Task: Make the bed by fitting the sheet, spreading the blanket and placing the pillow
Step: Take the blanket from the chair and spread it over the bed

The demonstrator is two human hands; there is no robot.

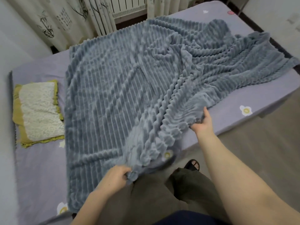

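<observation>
the blanket [123, 88] lies across the lilac sheet [40, 168], bunched toward its near edge. left hand [113, 176] and right hand [203, 122] each grip that edge with curled fingers; the ridged folds run away from the right hand.

Blanket [113, 88]: thick plush fleece, grey-blue, deep ribbed pile w/ scalloped ridges, soft matt sheen on rib tops. Sheet [40, 168]: thin woven cloth, lilac, smooth, matt, printed w/ small white-and-yellow flowers. Pillow [39, 111]: white lace-like top, open rough texture, over olive-yellow cloth w/ ruffled edge. Curtains [61, 25]: pale cloth, matt, ink-style bamboo print, hanging in soft folds. Radiator [128, 5]: white, hard, smooth fins, prob. painted metal. Floor [259, 151]: grey-brown, smooth, low sheen, material unclear. Trousers [154, 197]: dark olive cloth, matt, creased. Sandal [192, 165]: black, material can't tell.
</observation>
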